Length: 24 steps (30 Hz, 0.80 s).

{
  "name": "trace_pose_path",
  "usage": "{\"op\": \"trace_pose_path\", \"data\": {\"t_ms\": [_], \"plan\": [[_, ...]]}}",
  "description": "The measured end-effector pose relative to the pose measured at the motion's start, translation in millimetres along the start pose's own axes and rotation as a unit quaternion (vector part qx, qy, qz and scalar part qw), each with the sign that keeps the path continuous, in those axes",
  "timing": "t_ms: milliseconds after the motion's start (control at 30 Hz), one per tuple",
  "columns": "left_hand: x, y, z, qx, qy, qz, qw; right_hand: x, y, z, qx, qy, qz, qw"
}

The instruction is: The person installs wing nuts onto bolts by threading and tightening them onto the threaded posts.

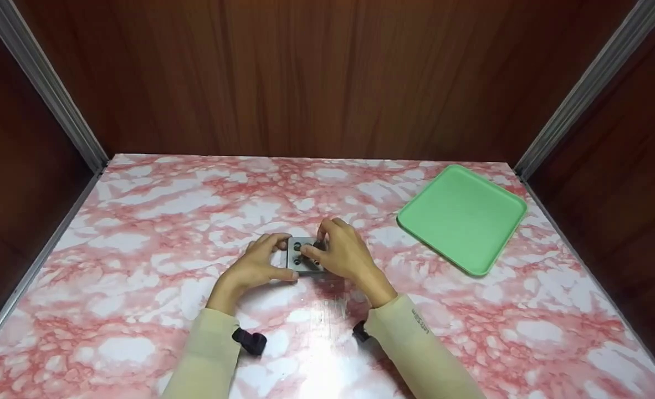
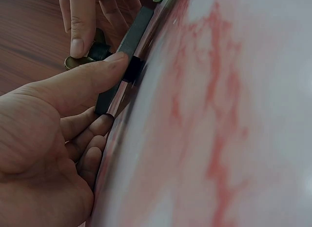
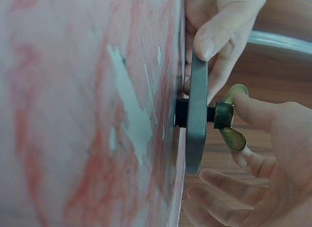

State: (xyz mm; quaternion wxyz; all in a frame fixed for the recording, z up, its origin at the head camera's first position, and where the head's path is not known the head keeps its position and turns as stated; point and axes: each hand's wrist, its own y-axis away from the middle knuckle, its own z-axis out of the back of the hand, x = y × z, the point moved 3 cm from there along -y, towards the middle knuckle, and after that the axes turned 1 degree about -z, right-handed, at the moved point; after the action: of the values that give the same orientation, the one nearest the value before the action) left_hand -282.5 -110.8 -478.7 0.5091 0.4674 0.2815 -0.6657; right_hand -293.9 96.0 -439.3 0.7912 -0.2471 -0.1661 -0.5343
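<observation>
My left hand (image 1: 255, 263) grips the left end of a flat grey plate with holes (image 1: 305, 269), thumb at the near edge and fingers at the far edge. A dark threaded bolt (image 3: 181, 113) passes through the plate, its thicker end on the table side. On the bolt's other end sits a brass-coloured wing nut (image 3: 224, 115), apart from the plate with some thread showing between. The thumb and a finger of my right hand (image 1: 348, 252) pinch the wing nut's wings. In the head view the right hand mostly hides the nut.
A green tray (image 1: 463, 219) lies on the red-and-white marbled table (image 1: 155, 249) at the back right. Dark wood panels (image 1: 305, 77) stand behind and at both sides, with metal corner posts (image 1: 588, 77). Black wrist straps (image 1: 250, 342) show below the sleeves.
</observation>
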Motion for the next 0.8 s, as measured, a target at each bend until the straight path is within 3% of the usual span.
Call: {"op": "trace_pose_path", "data": {"t_ms": [400,800], "plan": [[-0.5,-0.3,0.3,0.002,0.003,-0.003,1.0000,0,-0.5,0,0.004,0.002,0.004,1.0000],[-0.5,0.2,0.6,-0.001,0.005,-0.006,1.0000,-5,-2.1,12,0.073,-0.051,0.063,0.9940]]}}
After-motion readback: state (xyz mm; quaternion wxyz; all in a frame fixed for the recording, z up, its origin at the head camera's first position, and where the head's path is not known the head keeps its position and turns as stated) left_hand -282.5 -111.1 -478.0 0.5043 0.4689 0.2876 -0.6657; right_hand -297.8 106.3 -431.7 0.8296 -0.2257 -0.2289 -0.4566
